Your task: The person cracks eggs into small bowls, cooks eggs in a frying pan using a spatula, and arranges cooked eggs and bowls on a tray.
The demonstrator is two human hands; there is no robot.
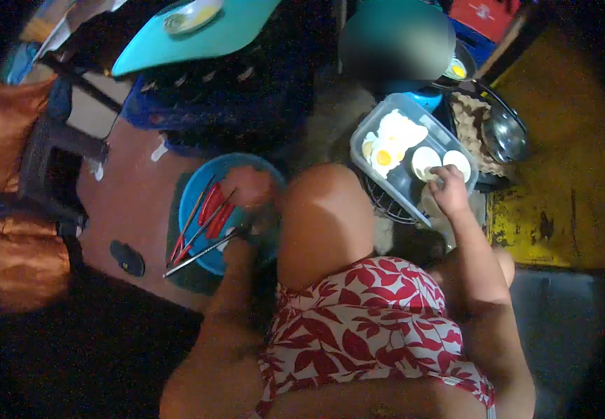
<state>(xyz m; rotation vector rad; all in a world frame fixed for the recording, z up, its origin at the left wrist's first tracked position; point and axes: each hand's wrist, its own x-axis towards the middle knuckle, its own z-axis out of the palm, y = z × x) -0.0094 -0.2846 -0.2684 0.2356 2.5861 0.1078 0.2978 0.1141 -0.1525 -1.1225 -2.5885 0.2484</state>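
My right hand [449, 192] reaches into a clear plastic container [424, 218]. Its fingers are pinched at the edge of a round fried egg [426, 163]. Another round fried egg [457, 165] lies beside it, and fried eggs with one yolk showing [386, 155] are at the far end. My left hand [237, 248], in shadow, is closed around the end of a long thin metal utensil [189, 263] over a blue basin [192, 183]. Long red pieces [217, 215] and thin sticks lie in the basin. The left fingers are partly hidden.
A pan [461, 68] with an egg is at the back right, near a blurred patch. An egg tray [470, 115] and a shiny metal bowl [506, 136] stand right of the container. A plate [194, 15] sits on a turquoise surface [243, 31]. One slipper [128, 258] lies on the floor.
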